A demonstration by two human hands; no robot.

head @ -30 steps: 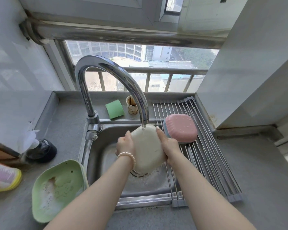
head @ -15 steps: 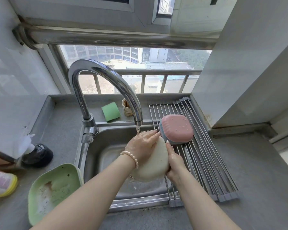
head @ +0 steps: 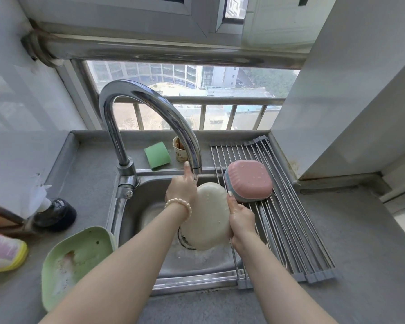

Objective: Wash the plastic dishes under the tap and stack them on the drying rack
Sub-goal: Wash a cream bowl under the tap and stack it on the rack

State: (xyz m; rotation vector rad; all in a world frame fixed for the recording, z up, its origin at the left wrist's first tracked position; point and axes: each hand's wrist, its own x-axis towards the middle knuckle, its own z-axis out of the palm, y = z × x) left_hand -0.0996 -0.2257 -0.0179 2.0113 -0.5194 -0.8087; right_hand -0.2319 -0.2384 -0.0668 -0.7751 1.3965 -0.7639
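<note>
Under the spout of the tap, over the steel sink, a cream plastic dish is held on edge with its underside toward the camera, wet and dotted with drops. The right hand grips the dish along the rim on the side away from the tap's base, fingers wrapped behind it and thumb lying up the edge. The left hand rests against the dish's other edge, just below the spout; one finger points straight up beside the spout tip, and the rest of its fingers are hidden, so whether they curl on the rim cannot be told. A bead bracelet circles that wrist.

Beyond the spout from the tap's base, a roll-up drying rack lies across the sink's far side and the counter edge. On it sits a pink dish turned upside down over a blue-grey one, its corner just beside the right thumb.

On the counter forward of the tap's base lies a green dish, open side up, with suds and brownish residue inside. Behind the tap, near the window ledge, sit a green sponge and a paper cup, partly hidden by the spout. Further out from the tap's base stand a dark bottle and an orange and yellow packet at the picture's edge.
</note>
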